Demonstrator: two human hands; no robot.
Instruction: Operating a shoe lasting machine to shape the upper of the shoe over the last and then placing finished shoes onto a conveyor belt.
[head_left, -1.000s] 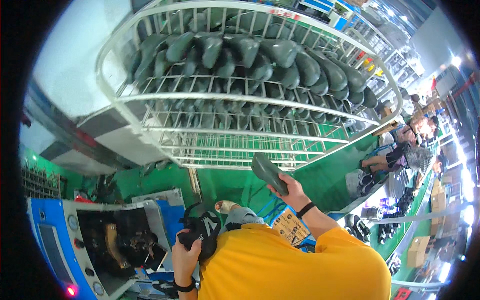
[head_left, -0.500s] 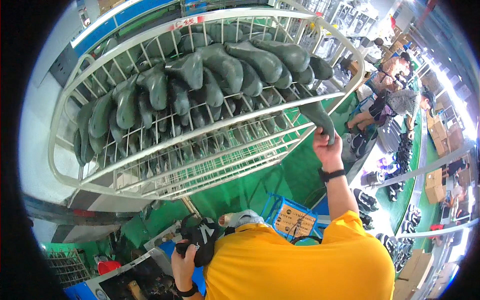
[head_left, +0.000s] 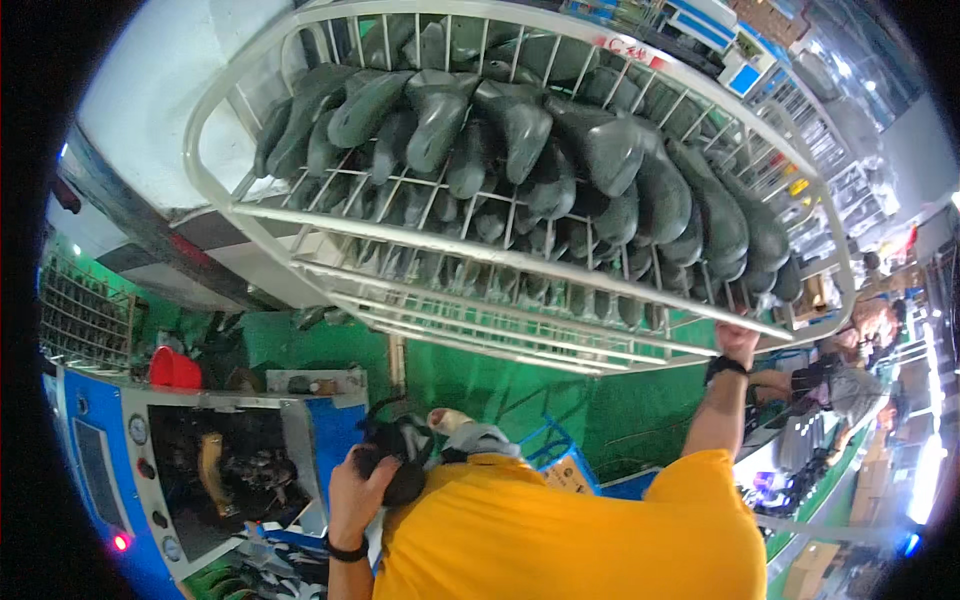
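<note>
Before me stands a white wire rack (head_left: 470, 250) with several tiers, its upper tier crowded with dark green shoe lasts (head_left: 510, 120). More lasts hang in the tier below. My right hand (head_left: 738, 340) reaches to the rack's right end, just beneath its front rail. The rail and the wires hide its fingertips, so whether a last is in it does not show. Down by my left side, my left hand (head_left: 358, 500) is closed on a black shoe (head_left: 406, 484), held against my yellow shirt.
A blue machine with gauges (head_left: 90, 440) and a dark opening stands at the lower left, near a red bucket (head_left: 175, 368). Another loaded rack (head_left: 85, 310) is behind it. People (head_left: 850, 385) work along a line at the right. A blue-framed stool (head_left: 560, 460) stands close to me.
My view has turned right. My right hand, earlier holding the toe of a dark green last beside the rack, is now under the front rail. The left hand still holds the shoe.
</note>
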